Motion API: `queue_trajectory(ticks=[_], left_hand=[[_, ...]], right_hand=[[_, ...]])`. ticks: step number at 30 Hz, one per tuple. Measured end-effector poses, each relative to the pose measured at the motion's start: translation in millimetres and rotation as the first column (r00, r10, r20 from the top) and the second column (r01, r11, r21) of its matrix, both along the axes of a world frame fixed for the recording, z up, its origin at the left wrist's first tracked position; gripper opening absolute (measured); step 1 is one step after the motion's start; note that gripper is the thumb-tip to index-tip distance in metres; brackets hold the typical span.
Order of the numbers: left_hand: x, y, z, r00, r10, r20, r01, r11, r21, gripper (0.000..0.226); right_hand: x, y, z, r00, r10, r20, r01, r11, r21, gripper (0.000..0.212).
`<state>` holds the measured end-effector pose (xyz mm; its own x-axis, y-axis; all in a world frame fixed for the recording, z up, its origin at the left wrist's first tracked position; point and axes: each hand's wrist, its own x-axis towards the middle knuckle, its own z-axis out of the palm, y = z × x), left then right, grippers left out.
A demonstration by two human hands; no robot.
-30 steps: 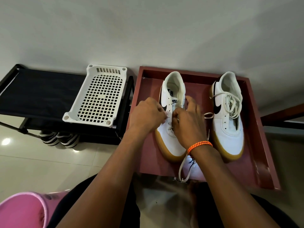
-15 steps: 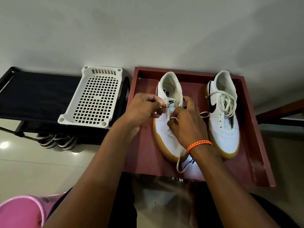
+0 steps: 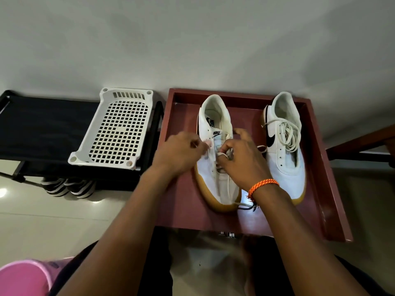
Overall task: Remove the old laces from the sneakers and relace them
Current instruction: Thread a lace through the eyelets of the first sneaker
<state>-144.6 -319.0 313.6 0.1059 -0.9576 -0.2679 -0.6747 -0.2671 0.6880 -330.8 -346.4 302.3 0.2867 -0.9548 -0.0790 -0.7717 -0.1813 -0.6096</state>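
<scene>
Unlacing left sneaker [image 3: 215,167] in red tray [image 3: 181,199]; lace [image 3: 221,155] pinched by right hand [image 3: 241,159] fingers at mid eyelets, left hand [image 3: 181,152] pinching eyelet flap. Advised: short pulls, flap steadied. Right sneaker [image 3: 284,154] laced, well apart.

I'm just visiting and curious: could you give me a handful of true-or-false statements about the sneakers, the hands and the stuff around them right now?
1. Both white gum-soled sneakers sit in the dark red wooden tray. True.
2. Both hands work on the right-side sneaker. False: the left hand and right hand are at the left-side sneaker.
3. The white perforated plastic basket rests on the black shoe rack. True.
4. The orange braided wristband is on the left wrist. False: it is on the right wrist.
5. The right-side sneaker has no lace. False: a loose cream lace lies bunched on it.
</scene>
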Motion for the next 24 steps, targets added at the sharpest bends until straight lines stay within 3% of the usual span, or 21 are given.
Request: queue_trajectory(ticks=[2, 6, 9, 12, 15, 18, 20, 23, 24], left_hand=[[-10.8, 0.7, -7.5, 0.997, -0.033, 0.073, 0.03, 0.999, 0.032, 0.044], [-12.6, -2.7, -10.6, 0.995, -0.021, 0.102, 0.025, 0.999, -0.034, 0.019], [-2.7, -3.7, -8.1, 0.989, 0.014, -0.148, -0.018, 1.0, -0.025, 0.02], [2.8, -2.3, 5.9, 0.88, 0.094, -0.466, -0.103, 0.995, 0.007, 0.022], [6.6, -1.1, 18.7, 0.769, 0.097, -0.632, -0.125, 0.992, -0.001, 0.024], [7.9, 0.5, 26.2, 0.57, 0.108, -0.815, -0.147, 0.989, 0.028, 0.019], [9.8, 0.7, 31.4, 0.356, 0.093, -0.93, -0.182, 0.983, 0.029, 0.018], [18.7, 0.2, 38.9, -0.039, 0.092, -0.995, -0.277, 0.956, 0.099, 0.024], [21.8, -0.1, 40.7, -0.083, 0.113, -0.99, -0.302, 0.944, 0.133, 0.021]], right_hand=[[-0.7, -0.7, -0.5, 1.0, 0.008, 0.006, -0.008, 1.0, -0.001, 0.003], [-1.7, -0.1, -3.4, 1.0, 0.018, 0.012, -0.018, 1.0, -0.009, 0.002], [-3.1, -0.6, -4.2, 1.0, 0.01, 0.015, -0.01, 1.0, -0.001, 0.002], [-2.9, -0.8, -3.8, 1.0, 0.007, 0.019, -0.007, 1.0, 0.009, 0.003], [-3.0, -1.9, -4.6, 1.0, 0.002, 0.003, -0.002, 1.0, 0.013, 0.004], [-3.9, -2.8, -6.3, 1.0, -0.003, -0.004, 0.003, 1.0, 0.021, 0.005], [-4.3, -3.6, -8.2, 1.0, -0.003, 0.008, 0.003, 1.0, 0.022, 0.005], [-4.5, -4.1, -8.6, 1.0, -0.004, 0.026, 0.003, 1.0, 0.025, 0.005], [-4.5, -4.2, -8.9, 1.0, -0.001, 0.031, 0.0, 1.0, 0.03, 0.005]])
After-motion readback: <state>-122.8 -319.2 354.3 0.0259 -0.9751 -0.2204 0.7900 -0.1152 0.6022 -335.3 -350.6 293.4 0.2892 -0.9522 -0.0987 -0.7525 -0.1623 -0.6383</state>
